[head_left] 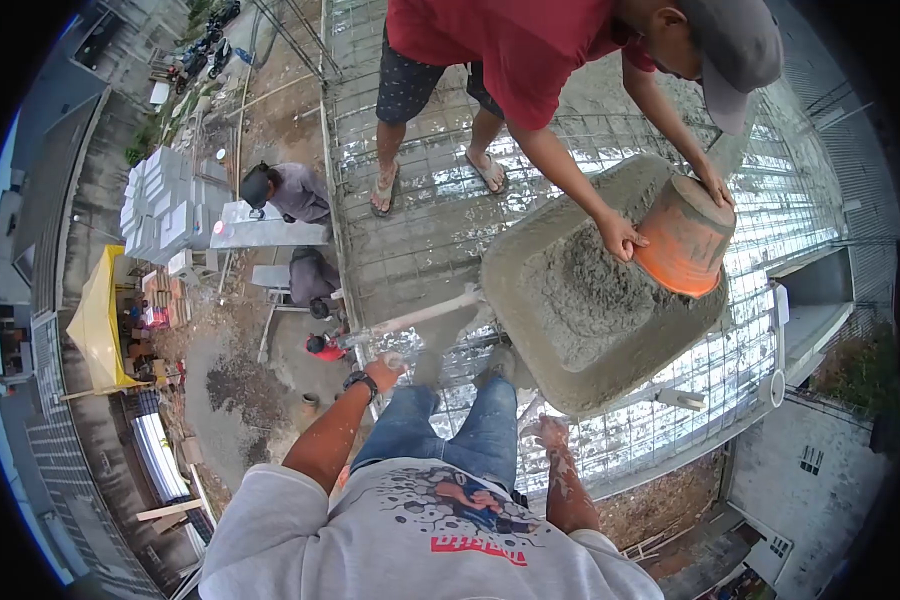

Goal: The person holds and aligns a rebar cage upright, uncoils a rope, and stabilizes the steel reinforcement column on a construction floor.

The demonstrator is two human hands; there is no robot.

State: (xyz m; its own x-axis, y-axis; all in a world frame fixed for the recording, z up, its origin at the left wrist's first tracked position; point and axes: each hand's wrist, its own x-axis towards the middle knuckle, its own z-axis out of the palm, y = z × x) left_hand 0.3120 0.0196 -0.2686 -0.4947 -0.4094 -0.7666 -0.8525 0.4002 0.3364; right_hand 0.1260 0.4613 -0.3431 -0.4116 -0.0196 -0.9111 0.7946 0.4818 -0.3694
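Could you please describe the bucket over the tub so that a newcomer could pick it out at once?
Over the steel mesh stands a big grey tub holding wet grey mix. Above the tub's far right part, a person in red holds the bucket mouth-down. Its bright orange lower part sets it apart from the grey tub and mix.

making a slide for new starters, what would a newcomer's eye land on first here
Probably the orange bucket, right of centre, which a co-worker in a red shirt at the top holds upturned over the big grey tub of wet grey mix. Next might be the shiny mesh floor, with its strongest glare towards the right. Farther off, the yellow canopy stands out on the left side.
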